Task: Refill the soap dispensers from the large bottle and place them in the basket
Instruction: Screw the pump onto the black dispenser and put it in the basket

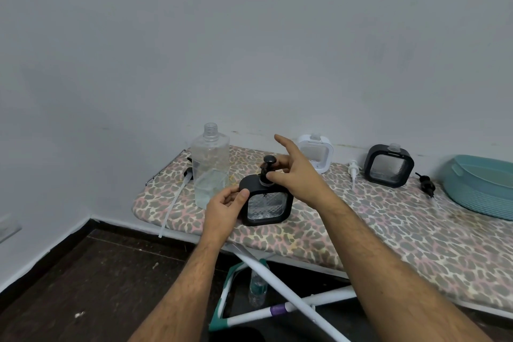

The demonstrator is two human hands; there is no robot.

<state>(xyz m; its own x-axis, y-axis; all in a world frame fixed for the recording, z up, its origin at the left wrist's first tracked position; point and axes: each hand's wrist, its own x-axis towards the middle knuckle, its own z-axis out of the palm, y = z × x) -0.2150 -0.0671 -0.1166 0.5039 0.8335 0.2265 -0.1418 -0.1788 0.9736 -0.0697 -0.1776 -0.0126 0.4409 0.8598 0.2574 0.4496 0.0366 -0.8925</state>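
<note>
My left hand (225, 204) gripped the dispenser (266, 201) by its left corner, upright on the board (388, 219). Right hand (298, 172) pinched the pump (267, 168) collar on top, index finger straight. Basket (481, 189) sat well right of both, nearer my right hand.

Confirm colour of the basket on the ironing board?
Teal basket; head view, far right.

Head view looks forward and down, near the ironing board (388, 225).
</note>
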